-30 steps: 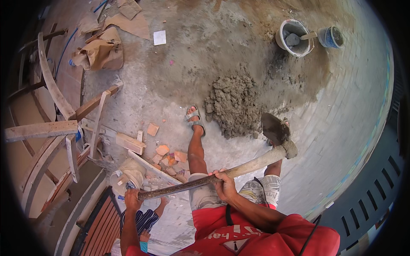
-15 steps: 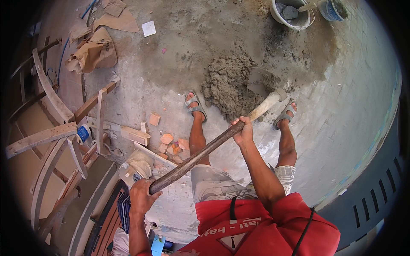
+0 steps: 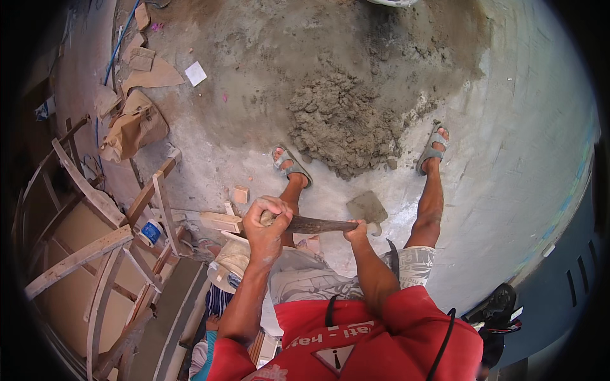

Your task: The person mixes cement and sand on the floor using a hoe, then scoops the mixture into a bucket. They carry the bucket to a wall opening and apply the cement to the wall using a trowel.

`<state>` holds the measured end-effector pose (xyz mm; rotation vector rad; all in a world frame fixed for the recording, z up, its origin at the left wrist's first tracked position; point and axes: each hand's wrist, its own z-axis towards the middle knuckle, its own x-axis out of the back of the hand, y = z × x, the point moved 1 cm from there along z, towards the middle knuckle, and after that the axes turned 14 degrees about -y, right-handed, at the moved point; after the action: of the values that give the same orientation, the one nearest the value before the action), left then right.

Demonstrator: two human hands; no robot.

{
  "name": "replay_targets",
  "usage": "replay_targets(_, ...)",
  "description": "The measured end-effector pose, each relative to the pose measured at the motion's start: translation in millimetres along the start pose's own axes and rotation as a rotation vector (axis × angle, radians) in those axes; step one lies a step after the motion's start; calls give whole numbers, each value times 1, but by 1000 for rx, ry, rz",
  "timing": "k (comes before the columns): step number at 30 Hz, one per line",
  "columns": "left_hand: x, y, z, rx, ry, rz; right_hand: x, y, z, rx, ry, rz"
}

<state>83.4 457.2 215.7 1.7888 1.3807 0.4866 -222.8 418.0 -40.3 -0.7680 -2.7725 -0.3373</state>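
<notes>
With both hands I hold a hoe across the front of my thighs. My left hand (image 3: 265, 223) is closed round the butt end of its dark wooden handle (image 3: 318, 226). Farther along, my right hand (image 3: 357, 231) grips the handle close to the head. The hoe's grey blade (image 3: 366, 206) hangs just past my right hand, over the floor and apart from the mortar; part of the head is hidden. A heap of wet grey mortar (image 3: 346, 124) lies on the ground ahead of my sandalled feet, between them.
Wooden frames (image 3: 130, 241) crowd the left side, with a white and blue tub (image 3: 151, 233) among them. A crumpled paper sack (image 3: 135, 127), a white tile (image 3: 196, 73) and a brick piece (image 3: 241, 194) lie on the floor. A bucket rim (image 3: 394, 2) shows at the top. Another person's sleeve (image 3: 208, 355) appears lower left.
The hoe's blade has come out of the mortar heap and back toward my body. My left hand has risen to the right, and the handle now lies nearly level. The view has shifted.
</notes>
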Motion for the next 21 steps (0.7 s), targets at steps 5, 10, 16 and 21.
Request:
replay_targets(5,-55,62,45,-116,-222,326,-79,15,32,-109,-109,-77)
replay_targets(10,-77,103,-7,-373,-209,465,-155,39,-2,-208,-420,-112)
replay_targets(16,-3,118,-73,-428,-98,368,-134,68,-50,-152,-417,-128)
replay_targets(21,153,129,-88,-407,171,-39,-141,114,-98,66,-466,-264)
